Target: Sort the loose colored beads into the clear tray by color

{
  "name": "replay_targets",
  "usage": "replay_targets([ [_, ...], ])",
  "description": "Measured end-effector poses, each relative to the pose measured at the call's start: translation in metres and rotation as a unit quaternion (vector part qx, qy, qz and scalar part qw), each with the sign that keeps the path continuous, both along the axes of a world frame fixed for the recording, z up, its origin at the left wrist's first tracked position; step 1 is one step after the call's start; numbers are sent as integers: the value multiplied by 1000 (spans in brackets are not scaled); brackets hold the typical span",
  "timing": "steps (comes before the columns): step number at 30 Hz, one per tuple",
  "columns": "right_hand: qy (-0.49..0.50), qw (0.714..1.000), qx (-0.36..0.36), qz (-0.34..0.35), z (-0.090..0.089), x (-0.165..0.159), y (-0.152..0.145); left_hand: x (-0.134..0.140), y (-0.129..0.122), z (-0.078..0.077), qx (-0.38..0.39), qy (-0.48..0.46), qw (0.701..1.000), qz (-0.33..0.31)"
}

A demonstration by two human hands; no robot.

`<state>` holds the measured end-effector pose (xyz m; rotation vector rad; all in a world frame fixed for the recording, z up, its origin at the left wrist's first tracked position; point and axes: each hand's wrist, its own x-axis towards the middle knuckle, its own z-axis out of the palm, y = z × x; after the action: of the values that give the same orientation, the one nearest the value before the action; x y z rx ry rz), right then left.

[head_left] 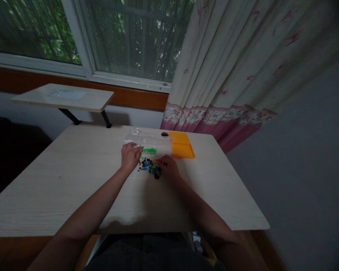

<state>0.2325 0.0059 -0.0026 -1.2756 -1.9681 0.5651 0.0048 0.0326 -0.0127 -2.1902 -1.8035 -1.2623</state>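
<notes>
While the left hand (130,157) is resting beside the green pieces (149,150), the right hand (170,168) is standing at the near right side of the mixed pile (149,165). The left fingers are curving toward the left end of the green group, thumb and forefinger close together; whether they are gripping a piece or only steadying the clear tray (163,140), I cannot tell. The right fingers are bending down to the pile's right edge, and they are hiding their own tips, so I cannot tell whether anything is sitting between them.

The pile is lying loose on the desk (101,169), between the two sets of fingers and a little nearer the person, showing blue, dark and some yellow bits. The green pieces are lying just right of the left fingertips, seemingly within clear plastic (the dim light is blurring its walls). Beyond the right fingers, to their right, the orange box (183,148) is standing near the tray's end.

What could be going wrong is mostly scatter: a right wrist brushing the pile would be spreading bits across the desk. A nudge from the left fingers could be tipping the light tray and mixing colours, and a loose pinch could be dropping such small pieces.
</notes>
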Motion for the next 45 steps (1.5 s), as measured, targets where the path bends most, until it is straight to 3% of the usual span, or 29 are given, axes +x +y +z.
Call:
replay_targets([
  [3, 58, 997, -30, -28, -3, 3, 4, 3, -6, 7, 9, -7, 1000, -24],
  [5, 88, 994, -51, -36, -4, 4, 6, 7, -13, 14, 22, -9, 997, -74],
  [9, 119, 990, -70, -16, -4, 3, 6, 21, -28, 22, 26, 30, 981, -189],
  [12, 129, 988, -79, 3, -2, 0, 4, 27, -33, 21, 23, 56, 975, -215],
  [26, 212, 963, -163, 20, -1, -9, -3, 21, -31, 15, 58, 81, 971, -217],
  [35, 114, 991, -73, 14, 1, -9, -5, 17, -28, 13, 60, 83, 972, -212],
  [40, 45, 999, -14, 27, -7, -4, -5, 6, -18, 11, 46, 30, 989, -137],
  [45, -36, 998, 25, 38, -2, 1, -6, -7, -2, 5, 36, -25, 999, -28],
])
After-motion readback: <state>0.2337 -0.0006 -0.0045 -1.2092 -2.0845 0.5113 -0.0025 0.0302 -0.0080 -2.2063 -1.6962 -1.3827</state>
